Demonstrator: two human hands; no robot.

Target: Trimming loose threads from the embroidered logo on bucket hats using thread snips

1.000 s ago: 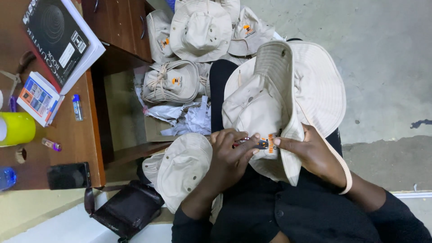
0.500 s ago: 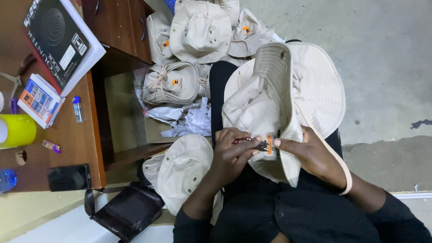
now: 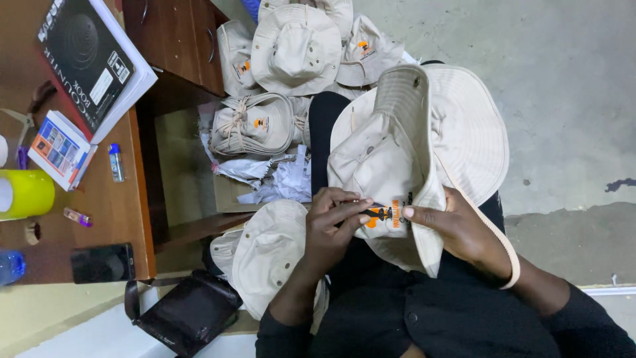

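While the beige hat [image 3: 411,152] is lying upside-down across the person's lap, both hands are working at the orange and black patch [image 3: 387,214] on its crown. The right hand [image 3: 464,232] is gripping the folded brim and crown, thumb pressed flat beside the patch, probably so the cloth is staying taut and the patch is facing up. The left hand [image 3: 334,225] is pinching its fingers together right at the patch's edge; whether something thin is sitting between them, I cannot tell. A cream strap [image 3: 507,255] is looping around the right wrist.

A second hat [image 3: 268,252] is resting against the left forearm, near the lap, likely set aside within reach. More hats [image 3: 298,46] are heaped on the floor ahead, next to crumpled paper [image 3: 278,179]. The wooden desk [image 3: 119,212] on the left is carrying a black book [image 3: 86,56], a yellow cup [image 3: 26,193] and a dark phone [image 3: 103,263]; a black bag [image 3: 189,311] is lying below it.

Compared with a second ago, little is differing: the hat is staying put on the lap, and the left fingers are closing slightly tighter over the patch.
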